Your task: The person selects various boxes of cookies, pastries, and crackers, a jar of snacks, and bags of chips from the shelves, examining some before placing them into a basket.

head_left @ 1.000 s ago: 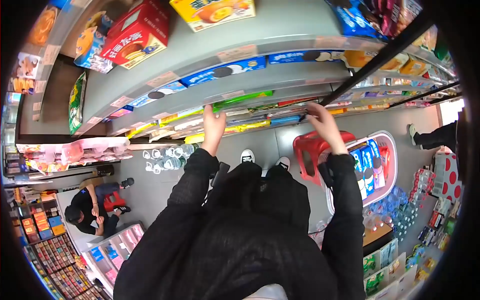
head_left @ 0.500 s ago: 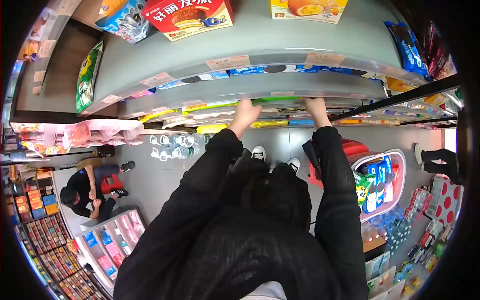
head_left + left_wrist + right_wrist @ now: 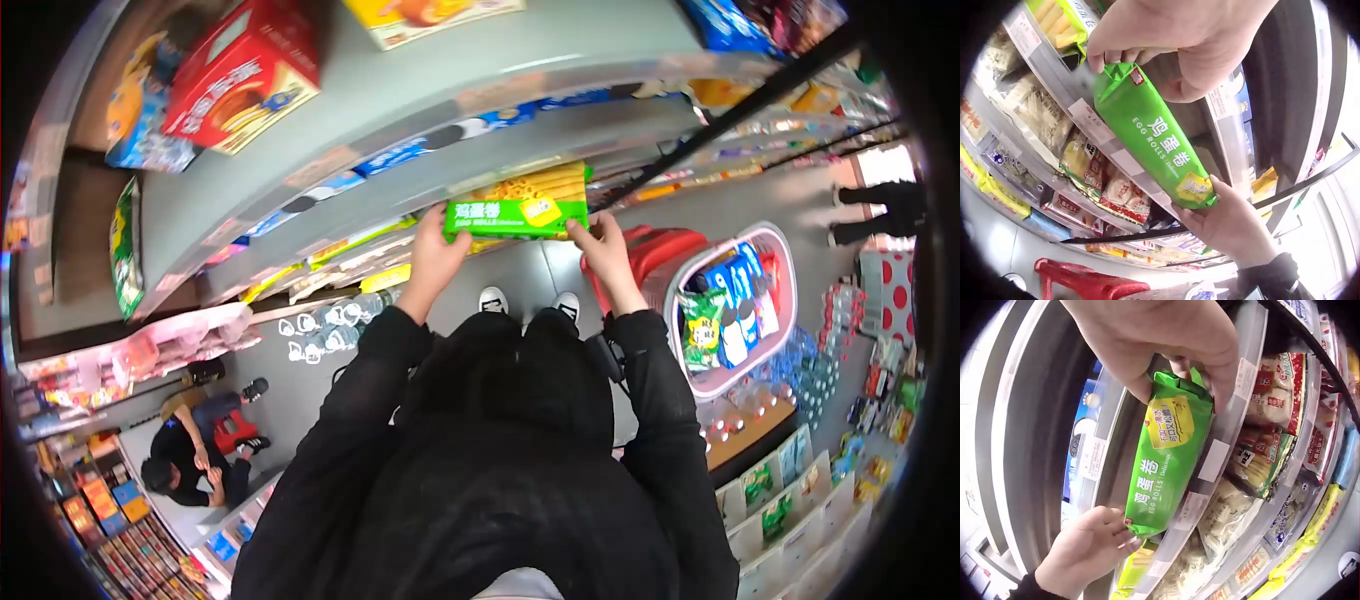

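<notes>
A green egg roll pack (image 3: 520,205) with yellow on its upper side is held level between two hands, in front of the shelf edge. The left hand (image 3: 437,258) grips its left end; in the left wrist view that hand (image 3: 1179,44) has its fingers round the crimped end. At the other end the right hand (image 3: 608,260) pinches the pack, and in the right wrist view the right hand (image 3: 1166,344) has thumb and fingers on either side of it. Another egg roll pack (image 3: 1060,25) lies on the shelf by the left hand.
Shelves (image 3: 420,200) of packaged snacks run across the front. On the right are a red stool (image 3: 650,255) and a basket (image 3: 790,300) holding blue and green packs. Water bottles (image 3: 330,325) stand on the floor at left, and a seated person (image 3: 190,445) is beyond them.
The hands were at the shelf edge with the green pack mostly hidden; now the pack is out in front of the shelf, held at both ends. The view has shifted.
</notes>
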The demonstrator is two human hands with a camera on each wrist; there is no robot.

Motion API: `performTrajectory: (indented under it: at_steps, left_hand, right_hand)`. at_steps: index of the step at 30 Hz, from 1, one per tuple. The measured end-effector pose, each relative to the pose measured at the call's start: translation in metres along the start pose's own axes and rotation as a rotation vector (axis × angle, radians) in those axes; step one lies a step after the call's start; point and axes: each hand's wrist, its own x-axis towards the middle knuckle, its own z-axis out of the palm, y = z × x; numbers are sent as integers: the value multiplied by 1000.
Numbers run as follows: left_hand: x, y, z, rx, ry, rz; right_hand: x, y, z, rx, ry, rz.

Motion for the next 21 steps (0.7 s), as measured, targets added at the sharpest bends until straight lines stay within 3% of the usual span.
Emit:
performTrajectory:
  at_steps: [1, 5, 7, 8, 12, 14, 18, 21]
  left_hand:
    - [-6, 17, -1, -31, -62, -131]
    - [-23, 43, 19, -46, -216, -230]
    - [-26, 61, 34, -136, -473, -337]
    - [-30, 67, 46, -140, -495, -331]
    - [-35, 113, 100, -215, -495, -131]
    - [-28, 151, 128, -119, -542, 29]
    - [-18, 195, 204, -130, -677, 158]
    - [-15, 237, 264, -223, -760, 156]
  right_hand:
    - [-12, 5, -10, -3, 20, 28]
    - [-63, 12, -51, 85, 83, 57]
    - [-88, 4, -75, 151, 129, 89]
    - [-98, 4, -87, 156, 164, 80]
    - [-127, 0, -144, 283, 311, 52]
    - [-137, -9, -173, 278, 444, 60]
    - [-147, 1, -244, 277, 591, 44]
    - [-149, 6, -291, 368, 702, -20]
